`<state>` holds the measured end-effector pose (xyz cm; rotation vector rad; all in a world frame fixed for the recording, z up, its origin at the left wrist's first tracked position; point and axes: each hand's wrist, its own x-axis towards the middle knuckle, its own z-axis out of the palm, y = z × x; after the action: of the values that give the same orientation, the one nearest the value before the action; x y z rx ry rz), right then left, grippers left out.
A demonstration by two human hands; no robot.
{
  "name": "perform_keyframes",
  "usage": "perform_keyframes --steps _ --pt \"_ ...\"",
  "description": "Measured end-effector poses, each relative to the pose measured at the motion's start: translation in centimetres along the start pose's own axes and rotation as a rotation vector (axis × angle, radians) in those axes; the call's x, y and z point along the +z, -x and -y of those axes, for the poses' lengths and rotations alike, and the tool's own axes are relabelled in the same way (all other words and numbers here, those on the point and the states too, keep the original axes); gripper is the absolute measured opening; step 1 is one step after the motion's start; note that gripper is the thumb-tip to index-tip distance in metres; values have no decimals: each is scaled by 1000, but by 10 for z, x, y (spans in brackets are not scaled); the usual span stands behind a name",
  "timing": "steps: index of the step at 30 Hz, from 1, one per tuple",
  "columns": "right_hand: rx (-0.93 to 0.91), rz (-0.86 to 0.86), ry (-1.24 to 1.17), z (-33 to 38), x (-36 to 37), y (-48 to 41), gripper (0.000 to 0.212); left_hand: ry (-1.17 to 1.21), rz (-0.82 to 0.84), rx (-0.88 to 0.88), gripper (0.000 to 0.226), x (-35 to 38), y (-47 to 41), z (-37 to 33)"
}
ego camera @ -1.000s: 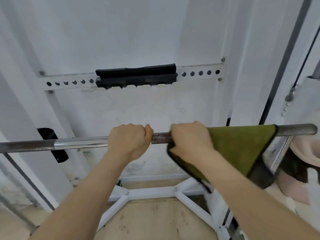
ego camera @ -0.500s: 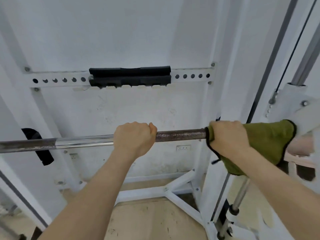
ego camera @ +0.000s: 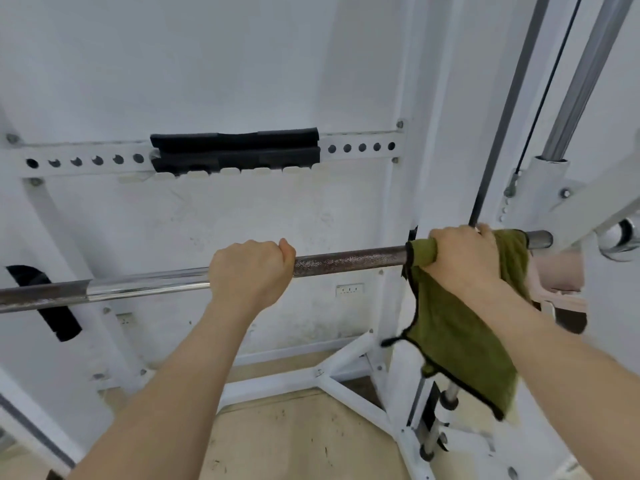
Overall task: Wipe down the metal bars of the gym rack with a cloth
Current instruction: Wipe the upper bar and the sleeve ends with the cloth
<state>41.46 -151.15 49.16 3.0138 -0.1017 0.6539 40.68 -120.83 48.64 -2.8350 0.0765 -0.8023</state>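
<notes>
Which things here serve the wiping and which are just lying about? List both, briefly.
In the job:
bar, gripped bare by the left hand
cloth, wrapped round the bar under the right hand

Just there:
black pad on the holed rail
wall socket
floor

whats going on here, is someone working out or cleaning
Cleaning. A person is wiping the horizontal metal bar of a white gym rack. The left hand grips the bare bar near its middle. The right hand holds a green cloth wrapped over the bar near its right end, most of it hanging below.
</notes>
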Motion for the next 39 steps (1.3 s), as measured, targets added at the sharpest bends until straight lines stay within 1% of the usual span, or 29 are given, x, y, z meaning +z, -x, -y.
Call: perform_keyframes --steps 1,2,4,5,7,9,10,11,13,15,17,18,20,22,23,24,26,28,30,32,33,34,36,38,39 --pt "12 -16 -6 14 -2 2 8 23 2 -24 52 -1 0 0" --pt "-3 -31 5 37 -4 5 8 44 -2 -37 50 -1 0 0" --pt "-95 -59 -23 93 -6 15 22 68 -17 -49 47 1 0 4" --pt "-155 -92 -83 120 -4 23 29 79 -30 -50 47 1 1 5" --pt "-317 -209 -216 159 1 39 41 77 -34 -26 48 0 3 3" --pt "-455 -308 -240 159 6 42 50 62 -23 -13 55 -1 4 3" --pt "-498 -328 -202 146 8 41 57 55 -17 -9 59 -2 4 5" --pt "-511 -326 -168 128 11 39 63 38 -8 1 57 -2 5 7" --pt "-467 -314 -119 89 17 38 73 6 15 25 36 -3 6 12" --pt "-384 -275 -50 54 23 39 78 49 13 20 19 -4 8 12" --pt "-289 -241 4 21 27 40 81 136 -9 24 10 -10 13 -5" --pt "-228 -226 15 4 27 39 82 208 -35 39 13 -14 16 -20" --pt "-100 -197 14 -27 29 39 86 313 -46 94 28 -19 24 -59" --pt "-18 -168 -7 -51 31 43 90 296 11 175 56 -21 30 -99" --pt "2 -154 -28 -58 32 46 91 283 25 204 67 -21 30 -118" --pt "14 -143 -54 -63 33 48 92 283 25 220 71 -21 26 -137" --pt "56 -128 -163 -69 37 54 94 308 15 270 72 -24 13 -176" --pt "121 -111 -349 -78 45 62 94 331 -9 344 70 -31 1 -219" --pt "153 -120 -563 -90 56 71 88 321 -38 382 70 -37 -15 -261" --pt "165 -119 -790 -103 62 76 80 279 -9 378 70 -39 -34 -299" --pt "165 -104 -903 -109 63 79 75 258 14 362 65 -40 -43 -315" --pt "177 -85 -1024 -114 62 80 70 237 27 347 55 -41 -52 -329" --pt "253 -8 -1240 -127 59 81 70 202 22 350 38 -43 -68 -345" --pt "333 115 -1415 -142 60 77 76 173 7 404 39 -43 -77 -346" --pt "345 148 -1471 -148 61 75 77 175 -3 430 42 -42 -79 -344"
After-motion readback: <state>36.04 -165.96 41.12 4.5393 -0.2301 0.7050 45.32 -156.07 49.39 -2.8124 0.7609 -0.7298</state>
